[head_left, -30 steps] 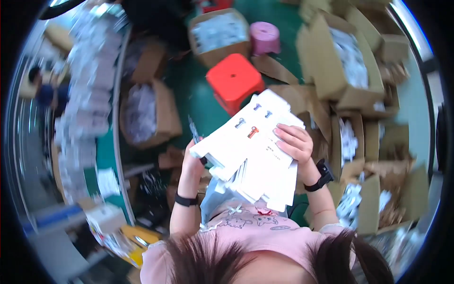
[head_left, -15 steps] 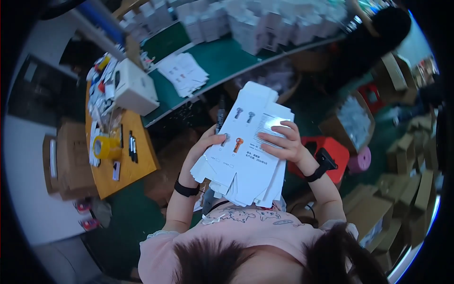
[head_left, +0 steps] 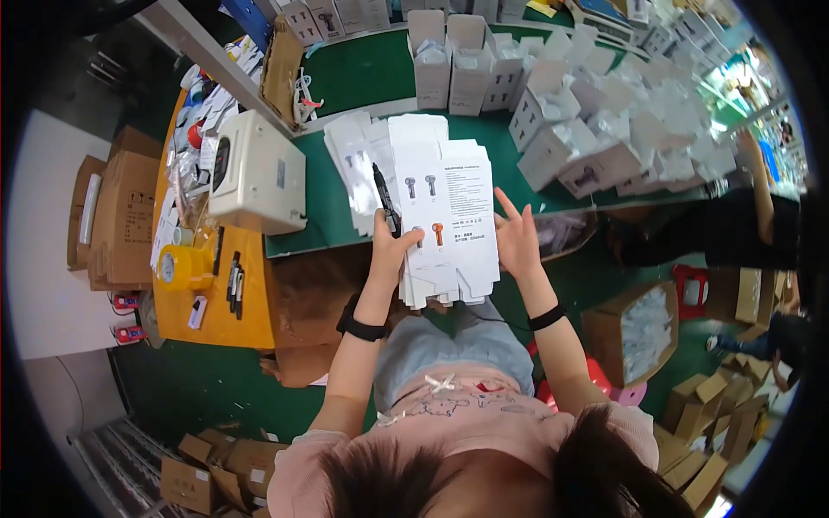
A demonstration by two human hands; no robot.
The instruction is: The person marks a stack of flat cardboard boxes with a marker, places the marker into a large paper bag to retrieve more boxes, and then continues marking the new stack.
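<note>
A stack of flattened white printed cartons (head_left: 469, 263) is in front of me, its top face showing small pictures of handheld devices, one of them orange. My left hand (head_left: 390, 249) grips the stack's left edge, thumb on top. A black marker pen (head_left: 385, 194) is also held in that hand, pointing up and away along the stack. At the right edge is my right hand (head_left: 518, 245), its fingers spread; whether it touches the edge is hard to tell. Just beyond the stack, more flat white cartons (head_left: 345, 155) lie on the green table (head_left: 363, 82).
Many open white boxes (head_left: 540, 142) with clear-bagged contents crowd the table's right side. A cream-coloured machine (head_left: 259, 173) stands at its left end. The wooden table (head_left: 250, 319) holds yellow tape (head_left: 184, 266) and several markers (head_left: 234, 281). A carton of bagged items (head_left: 643, 332) and a person (head_left: 725, 224) are at right.
The stack has moved farther from my body, toward the green table, and turned straighter. My right hand has come off the stack's top to its right edge, fingers spread. My view has shifted.
</note>
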